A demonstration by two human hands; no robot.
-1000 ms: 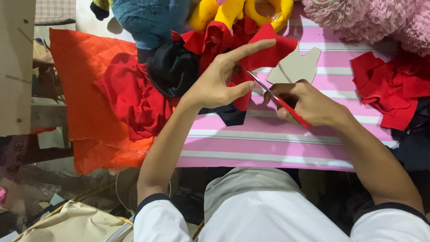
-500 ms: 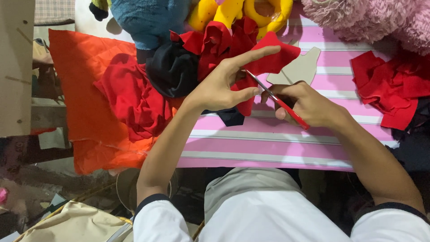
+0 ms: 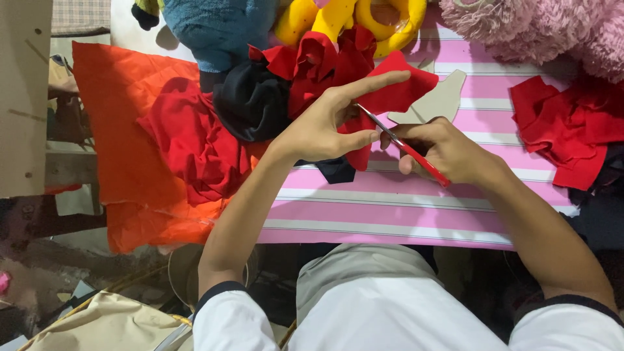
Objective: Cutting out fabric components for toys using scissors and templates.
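My left hand [image 3: 328, 123] pinches a piece of red cloth [image 3: 396, 91] between thumb and fingers, with the index finger stretched out along its top. My right hand [image 3: 448, 149] grips red-handled scissors [image 3: 403, 144], and their blades reach into the red cloth near my left thumb. A beige cardboard pattern shape [image 3: 442, 101] lies on the table just behind the cloth, partly covered by it. Both hands hover over the pink-and-white striped table cover [image 3: 390, 208].
A heap of red cloth scraps [image 3: 565, 130] lies at the right. Red, orange [image 3: 123, 143] and black fabric [image 3: 250, 101] is piled at the left, hanging off the table. Blue [image 3: 221, 29], yellow [image 3: 364, 19] and pink plush toys [image 3: 539, 29] line the far edge. A tan bag [image 3: 104, 325] sits below.
The red cloth has shifted over more of the cardboard shape. My left hand has turned the cloth a little, and the scissors have worked further along it.
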